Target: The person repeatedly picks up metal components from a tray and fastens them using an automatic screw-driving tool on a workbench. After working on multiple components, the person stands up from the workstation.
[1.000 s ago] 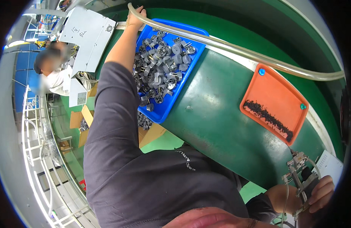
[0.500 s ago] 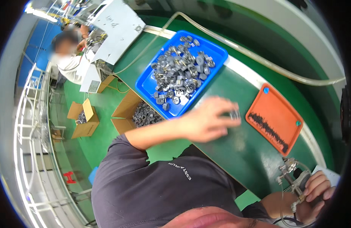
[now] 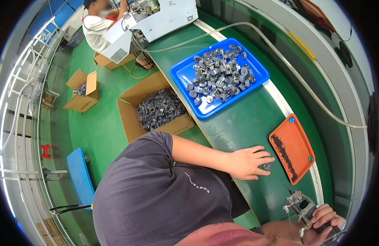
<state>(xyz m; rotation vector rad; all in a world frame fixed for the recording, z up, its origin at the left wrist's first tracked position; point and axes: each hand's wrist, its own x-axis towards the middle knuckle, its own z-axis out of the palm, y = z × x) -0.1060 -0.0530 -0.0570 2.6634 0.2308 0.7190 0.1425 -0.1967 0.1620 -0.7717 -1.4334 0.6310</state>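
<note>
Grey, round part (image 3: 266, 166) now down at the smooth green worktop (image 3: 246, 129), closer to the hose-fed metal tool (image 3: 297, 197) our right hand (image 3: 324, 217) wraps; our left hand (image 3: 250, 163) spreads loosely over the part, grip unclear.

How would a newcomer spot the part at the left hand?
Find the green workbench, then the orange tray on it. Left of that, the left hand lies spread, a small grey part showing between its fingers. Unlike the heap in the blue tray, it's alone.
</note>
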